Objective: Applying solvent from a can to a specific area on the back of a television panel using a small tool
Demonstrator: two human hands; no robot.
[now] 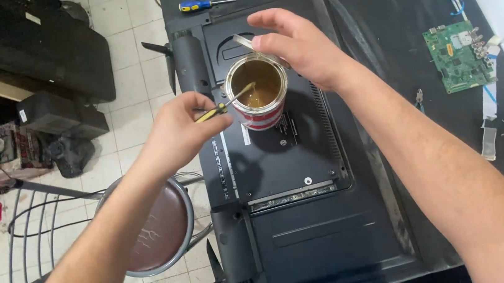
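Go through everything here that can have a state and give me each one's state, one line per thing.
Tin can: open, upright on the TV, amber liquid inside.
Small screwdriver: tip dipped into the can.
Left hand: grip closed on the small screwdriver.
Right hand: steadying the can's rim.
TV: face down, back cover on.
Blue-handled screwdriver: lying unused.
Green circuit board: lying loose.

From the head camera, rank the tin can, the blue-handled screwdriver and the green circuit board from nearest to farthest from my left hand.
1. Tin can, just right of the left hand.
2. Blue-handled screwdriver, up at the top.
3. Green circuit board, far right.

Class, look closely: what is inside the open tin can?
Inside the can is amber-brown liquid, with the screwdriver tip dipped in. The liquid covers the can's bottom, so its depth cannot be seen.
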